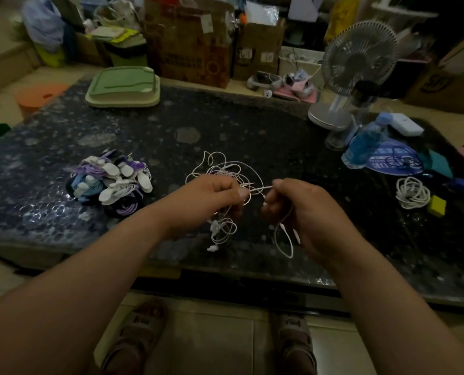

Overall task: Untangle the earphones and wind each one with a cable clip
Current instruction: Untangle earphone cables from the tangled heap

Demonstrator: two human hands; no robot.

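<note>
Both hands, left and right, are pinching the tangled earphones with fingers clamped, above the desk.

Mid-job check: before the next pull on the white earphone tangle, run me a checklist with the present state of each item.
1. Grip of the left hand on the tangle: ok, fingers curled round the bunch.
2. Grip of the right hand on the strand: ok, pinched, and the strand runs straight between the hands.
3. Loops loosened: not ok, many cross each other over the table.
4. Which earphone the strand belongs to: cannot tell.
5. Supply of clips: ok, a pile lies on the table left of the hands.
</note>
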